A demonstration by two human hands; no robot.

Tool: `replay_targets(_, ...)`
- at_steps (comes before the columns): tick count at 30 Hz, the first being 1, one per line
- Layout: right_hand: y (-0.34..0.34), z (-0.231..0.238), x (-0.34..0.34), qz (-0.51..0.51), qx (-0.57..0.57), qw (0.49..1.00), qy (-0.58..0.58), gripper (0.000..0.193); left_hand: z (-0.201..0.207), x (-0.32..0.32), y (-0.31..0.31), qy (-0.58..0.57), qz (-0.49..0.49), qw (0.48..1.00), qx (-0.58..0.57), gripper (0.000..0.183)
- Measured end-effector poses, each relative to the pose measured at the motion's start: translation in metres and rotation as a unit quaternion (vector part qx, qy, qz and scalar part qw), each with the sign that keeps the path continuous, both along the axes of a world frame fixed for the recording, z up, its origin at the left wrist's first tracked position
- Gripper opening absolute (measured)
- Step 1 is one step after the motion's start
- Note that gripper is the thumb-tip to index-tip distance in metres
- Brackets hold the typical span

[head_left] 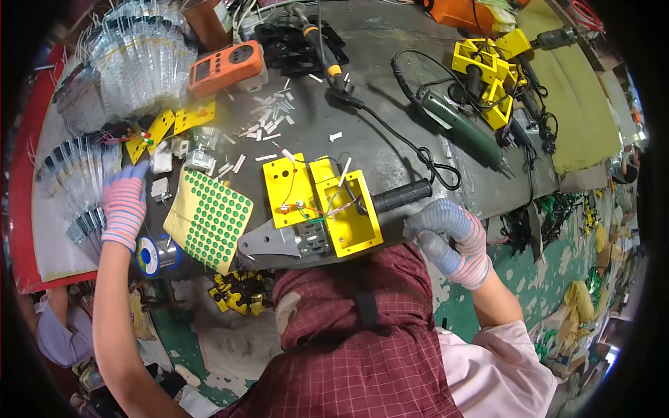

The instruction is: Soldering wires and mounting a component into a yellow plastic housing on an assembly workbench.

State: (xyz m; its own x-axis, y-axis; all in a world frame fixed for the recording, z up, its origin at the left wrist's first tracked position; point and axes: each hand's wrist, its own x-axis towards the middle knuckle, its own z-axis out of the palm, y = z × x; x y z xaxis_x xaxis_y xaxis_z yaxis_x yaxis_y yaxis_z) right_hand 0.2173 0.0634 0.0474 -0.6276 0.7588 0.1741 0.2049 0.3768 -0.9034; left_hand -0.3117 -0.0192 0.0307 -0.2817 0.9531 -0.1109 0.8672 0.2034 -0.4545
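Note:
My left hand (125, 205), in a striped glove, reaches to the left of the bench with fingers stretched out. It lies beside clear-bagged strips (77, 167) and small white switch-like parts (162, 161). My right hand (456, 240), also gloved, is curled in a pinch off the end of a black handle (403, 196); whatever its fingertips hold, if anything, cannot be made out. That handle adjoins an open yellow box (354, 226) with wires inside. Red and green wires link the box to a yellow panel (284, 184). A grey metal plate (268, 242) lies below the panel.
Near my left hand are a solder spool (157, 255) and a sheet of green round stickers (212, 219). White tube pieces (268, 115) lie scattered beyond. An orange meter (226, 68), soldering iron (322, 52), green power screwdriver (460, 125) and yellow housings (493, 103) stand farther back.

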Motion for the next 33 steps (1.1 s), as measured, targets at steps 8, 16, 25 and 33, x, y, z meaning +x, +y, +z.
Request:
replay_targets(8, 0.022, -0.003, -0.008, 0.052, 0.102, 0.993, 0.009, 0.018, 0.019, 0.028, -0.041, -0.258, 0.048, 0.954, 0.147, 0.058)
replay_targets(16, 0.043, 0.036, -0.04, 0.132, 0.167, 0.977, -0.007, 0.018, 0.027, 0.06, -0.06, -0.39, 0.242, 0.862, 0.214, 0.043)
replay_targets(25, 0.061, 0.072, -0.105, 0.193, 0.234, 0.953, 0.009, 0.019, 0.021, 0.051, -0.035, -0.64, 0.22, 0.673, 0.296, 0.021)
replay_targets(33, 0.065, 0.072, -0.118, 0.094, 0.053, 0.994, 0.028, 0.019, 0.064, 0.065, -0.034, -0.285, 0.061, 0.901, 0.321, 0.016)
